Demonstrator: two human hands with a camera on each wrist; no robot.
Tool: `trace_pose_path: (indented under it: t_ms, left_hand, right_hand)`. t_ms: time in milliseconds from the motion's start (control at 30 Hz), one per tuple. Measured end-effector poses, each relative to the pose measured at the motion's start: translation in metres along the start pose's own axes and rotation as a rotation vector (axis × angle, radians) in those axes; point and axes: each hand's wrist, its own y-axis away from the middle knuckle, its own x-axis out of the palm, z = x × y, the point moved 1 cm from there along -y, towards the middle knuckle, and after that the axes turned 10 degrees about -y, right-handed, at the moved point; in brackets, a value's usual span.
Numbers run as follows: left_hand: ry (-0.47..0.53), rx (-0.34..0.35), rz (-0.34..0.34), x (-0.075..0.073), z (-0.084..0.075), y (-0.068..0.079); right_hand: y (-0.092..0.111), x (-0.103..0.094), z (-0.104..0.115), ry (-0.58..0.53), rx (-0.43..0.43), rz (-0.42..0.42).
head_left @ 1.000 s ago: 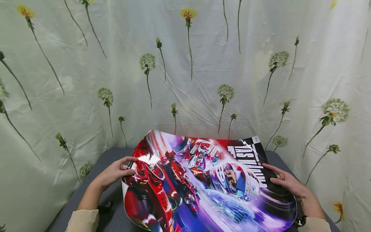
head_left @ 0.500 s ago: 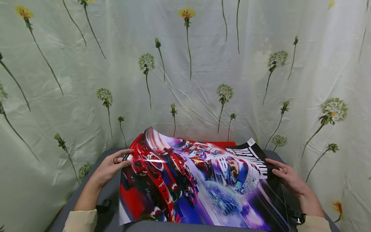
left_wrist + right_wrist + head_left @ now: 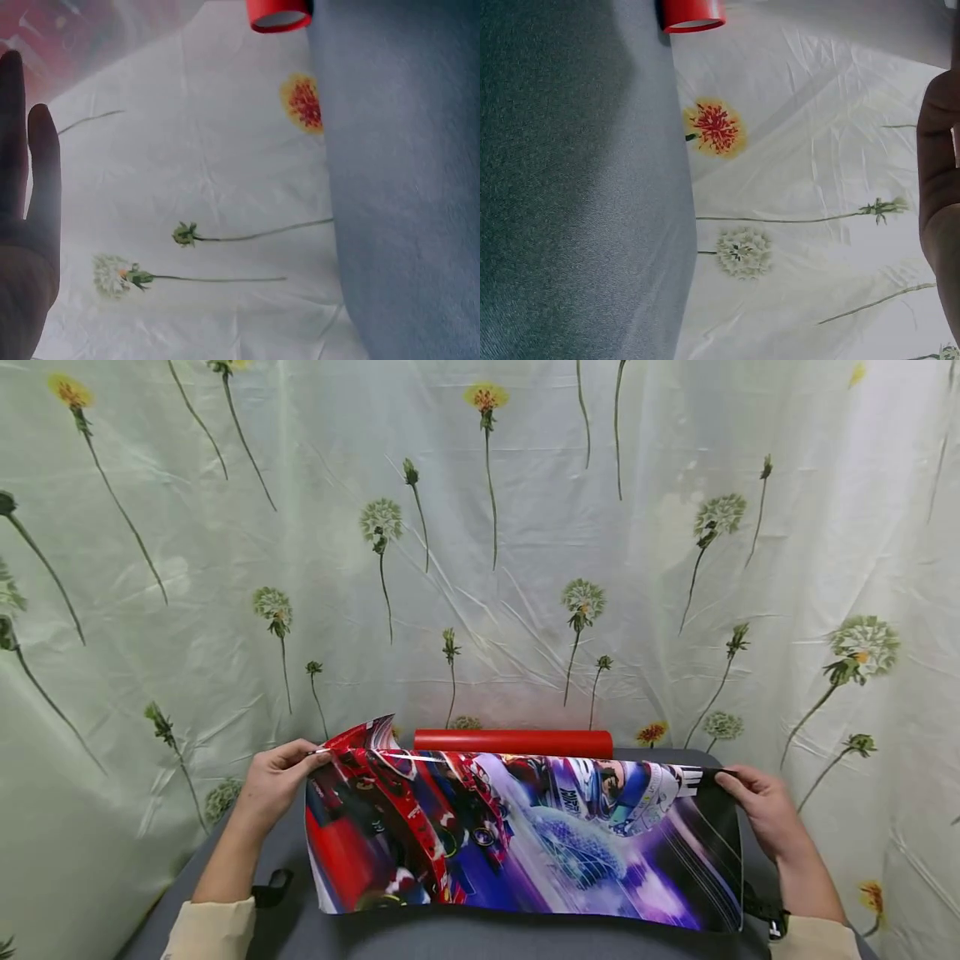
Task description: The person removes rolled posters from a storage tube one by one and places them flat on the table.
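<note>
A glossy poster (image 3: 517, 839) of red racing cars and a helmeted driver spans the space between both hands. My left hand (image 3: 273, 777) pinches its left edge between thumb and fingers, and my right hand (image 3: 765, 802) pinches its black right edge. The upper part bends back out of sight, with one red corner curling up by the left hand. Behind the poster a red tube (image 3: 513, 742) lies sideways. Its ends show in both wrist views, where the left hand (image 3: 34, 195) and right hand (image 3: 941, 172) are dark and partly cut off.
A grey cloth-covered surface (image 3: 288, 922) lies under the poster. Behind it hangs a pale curtain (image 3: 480, 610) printed with dandelions, close to the red tube. Dark straps show near both wrists, such as the strap (image 3: 273, 887) at left.
The poster's top has folded back out of sight and its lower edge has straightened. The right hand has shifted slightly outward. The red tube behind has come into view.
</note>
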Motion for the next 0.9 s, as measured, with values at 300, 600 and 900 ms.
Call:
trace_pose_path:
  t_ms: [300,600,900]
  left_hand:
    - [-0.007,-0.139,0.191,0.000,0.009,-0.002]
    - [-0.086,-0.205,0.603,0.017,0.055,0.013]
    - [-0.263,-0.133,0.833,0.037,0.064,0.020]
  right_hand:
    - [0.008,-0.012,0.002,0.178,0.147,0.058]
    - [0.022,-0.024,-0.037,0.309,0.449,0.430]
    - [0.024,-0.019,-0.051,0.267,0.573,0.739]
